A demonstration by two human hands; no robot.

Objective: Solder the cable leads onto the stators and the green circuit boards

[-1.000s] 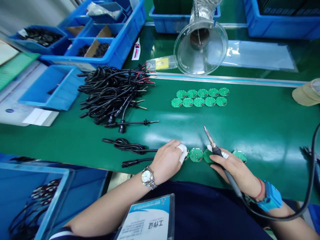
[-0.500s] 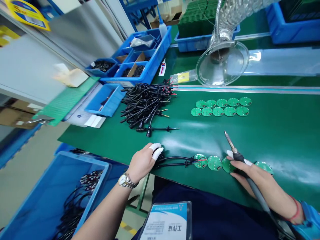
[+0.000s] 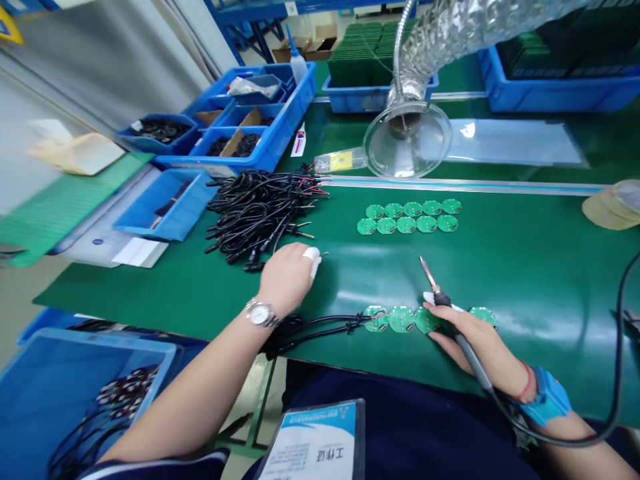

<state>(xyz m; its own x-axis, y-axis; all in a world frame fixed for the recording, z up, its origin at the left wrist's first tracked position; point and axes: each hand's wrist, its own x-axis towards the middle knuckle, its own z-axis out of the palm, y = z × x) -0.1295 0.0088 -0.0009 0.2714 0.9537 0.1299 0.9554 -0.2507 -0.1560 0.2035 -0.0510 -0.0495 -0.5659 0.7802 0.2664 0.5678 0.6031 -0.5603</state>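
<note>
Soldering iron (image 3: 470, 357), held in my R hand (image 3: 483, 341), tip nr PCBs (image 3: 401, 319), could scorch one if I dip it; L hand (image 3: 286, 277) covers a cable (image 3: 254, 267), grip unclear.

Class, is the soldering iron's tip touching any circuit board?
Apart: the head view shows bare green tabletop between the tip and every visible circuit board.

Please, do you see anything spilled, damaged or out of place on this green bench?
Nothing looks spilled or damaged. Only the heap of black cables beyond the left hand looks untidy: it is tangled, while the round green boards to its right lie in two neat rows.
</note>
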